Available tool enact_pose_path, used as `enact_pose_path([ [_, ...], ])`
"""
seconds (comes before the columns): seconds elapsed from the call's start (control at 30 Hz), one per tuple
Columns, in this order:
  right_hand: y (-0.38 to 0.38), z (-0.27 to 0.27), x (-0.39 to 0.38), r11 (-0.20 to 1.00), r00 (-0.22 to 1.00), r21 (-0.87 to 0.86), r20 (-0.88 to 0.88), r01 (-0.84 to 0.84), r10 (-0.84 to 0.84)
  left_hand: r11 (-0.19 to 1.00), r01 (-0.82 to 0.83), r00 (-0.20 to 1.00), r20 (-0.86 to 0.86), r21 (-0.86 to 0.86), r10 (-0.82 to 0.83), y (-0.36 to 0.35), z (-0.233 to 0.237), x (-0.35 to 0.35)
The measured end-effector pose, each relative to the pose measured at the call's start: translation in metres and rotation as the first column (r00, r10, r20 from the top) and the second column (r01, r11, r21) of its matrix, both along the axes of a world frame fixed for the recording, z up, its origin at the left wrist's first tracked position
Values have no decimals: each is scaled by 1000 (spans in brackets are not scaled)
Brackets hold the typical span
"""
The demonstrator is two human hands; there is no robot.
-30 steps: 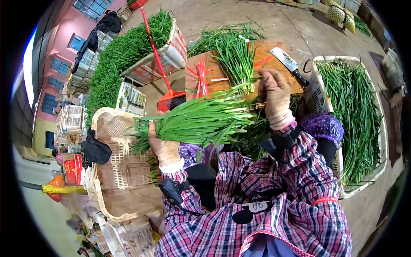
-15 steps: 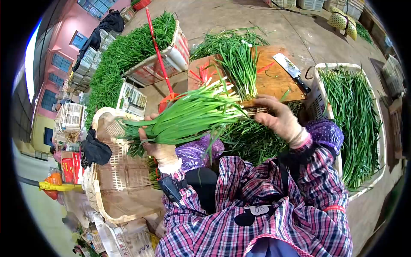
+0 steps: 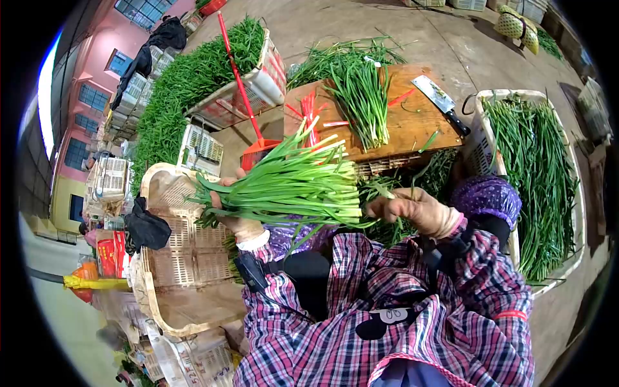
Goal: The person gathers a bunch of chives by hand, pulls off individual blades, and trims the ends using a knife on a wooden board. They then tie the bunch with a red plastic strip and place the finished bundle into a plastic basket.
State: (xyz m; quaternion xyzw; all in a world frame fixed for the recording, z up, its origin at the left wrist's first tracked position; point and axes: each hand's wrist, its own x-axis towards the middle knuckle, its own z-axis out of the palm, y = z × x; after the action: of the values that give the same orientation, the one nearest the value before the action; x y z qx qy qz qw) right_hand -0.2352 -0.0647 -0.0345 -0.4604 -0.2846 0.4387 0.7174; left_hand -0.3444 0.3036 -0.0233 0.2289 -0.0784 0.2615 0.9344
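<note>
My left hand (image 3: pixel 238 222) is wrapped round the leafy end of a bunch of garlic chives (image 3: pixel 290 187), held level above my lap with the pale stem ends pointing right. Just off those ends, my right hand (image 3: pixel 418 211) is closed in a pinch, a pale green chive piece (image 3: pixel 383 190) showing at its fingertips. Beyond the hands, a second chive bunch (image 3: pixel 361 106) lies on a wooden board (image 3: pixel 416 129). Red strips (image 3: pixel 309 119) lie to its left, and a knife (image 3: pixel 442 102) with a black handle rests to its right.
A crate (image 3: pixel 574 187) full of chives stands at my right. To my left is a pale plastic basket (image 3: pixel 149 284) with a black cloth (image 3: pixel 147 224) over its rim. Farther off are a heaped crate of greens (image 3: pixel 193 84) and a red-handled dustpan (image 3: pixel 258 147). Loose greens lie below the board.
My right hand has come down and towards me, from spread fingers to a pinch by the stem ends. The bunch in my left hand has turned slightly, its stem ends lower.
</note>
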Motion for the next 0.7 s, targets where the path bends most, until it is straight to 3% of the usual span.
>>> enact_pose_path([
  [0.03, -11, -1, 6, 993, 995, -87, 46, -86, 90, 985, 82, 993, 92, -149, -68, 1, 2, 1],
  [0.07, -20, 0, 7, 968, 984, -215, 92, -132, 154, 984, 69, 998, 12, -165, -68, 5, 7, 0],
  [0.1, -33, -25, 14, 960, 969, -205, 120, -191, 218, 984, 68, 998, 11, -164, -67, 13, 3, 0],
  [0.13, -36, -12, 15, 906, 668, -422, 684, 36, 292, 966, -155, 979, -101, 206, 179, 21, -4, 1],
  [0.17, -38, 2, 15, 835, 79, -429, 899, 345, 430, 769, -304, 893, -114, 562, 436, 28, -11, 2],
  [0.2, -37, 5, 11, 729, 1, -455, 849, 511, 529, 976, -43, 999, 23, 213, 39, 25, -9, 9],
  [0.23, -33, 7, 11, 728, 1, -453, 849, 514, 528, 976, -39, 999, 24, 214, 35, 12, 5, 15],
  [0.27, -27, 9, 13, 820, 366, -427, 884, 381, 290, 903, -203, 957, -119, 378, 265, -8, 27, 17],
  [0.3, -20, 10, 11, 903, 698, -332, 715, 273, 51, 773, -312, 840, -220, 552, 496, -23, 36, 17],
  [0.33, -11, 23, 8, 942, 827, -269, 562, 199, -14, 821, -353, 902, -71, 449, 427, -28, 31, 20],
  [0.37, 3, 14, 6, 979, 879, -128, 469, 160, -83, 821, -346, 904, -72, 453, 421, -29, 32, 21],
  [0.43, 34, 14, -1, 971, 822, 4, 532, 237, -203, 869, -387, 874, -177, 310, 452, -33, 34, 23],
  [0.47, 45, 26, -7, 965, 942, -30, 227, 261, -248, 897, -292, 911, -190, 333, 367, -11, 21, 20],
  [0.5, 53, 37, -14, 960, 955, -69, -103, 272, -278, 898, -285, 912, -192, 334, 361, -15, 23, 19],
  [0.53, 61, 37, -18, 939, 877, -85, -338, 332, -341, 828, -319, 868, -208, 461, 451, -19, 27, 18],
  [0.57, 68, 24, -22, 895, 833, -28, -353, 445, -426, 739, -342, 814, -209, 580, 541, -23, 31, 17],
  [0.6, 68, 15, -24, 889, 834, -22, -336, 457, -437, 881, -274, 912, -188, 385, 366, -15, 30, 18],
  [0.63, 67, 6, -25, 883, 835, -16, -319, 468, -449, 879, -276, 910, -190, 388, 369, -22, 38, 17],
  [0.67, 69, -17, -25, 825, 822, 57, -152, 562, -549, 976, -98, 983, -134, 194, 126, -29, 44, 15],
  [0.7, 59, -16, -26, 837, 835, 42, -117, 545, -538, 994, 113, 993, -27, 8, -113, -33, 50, 15],
])
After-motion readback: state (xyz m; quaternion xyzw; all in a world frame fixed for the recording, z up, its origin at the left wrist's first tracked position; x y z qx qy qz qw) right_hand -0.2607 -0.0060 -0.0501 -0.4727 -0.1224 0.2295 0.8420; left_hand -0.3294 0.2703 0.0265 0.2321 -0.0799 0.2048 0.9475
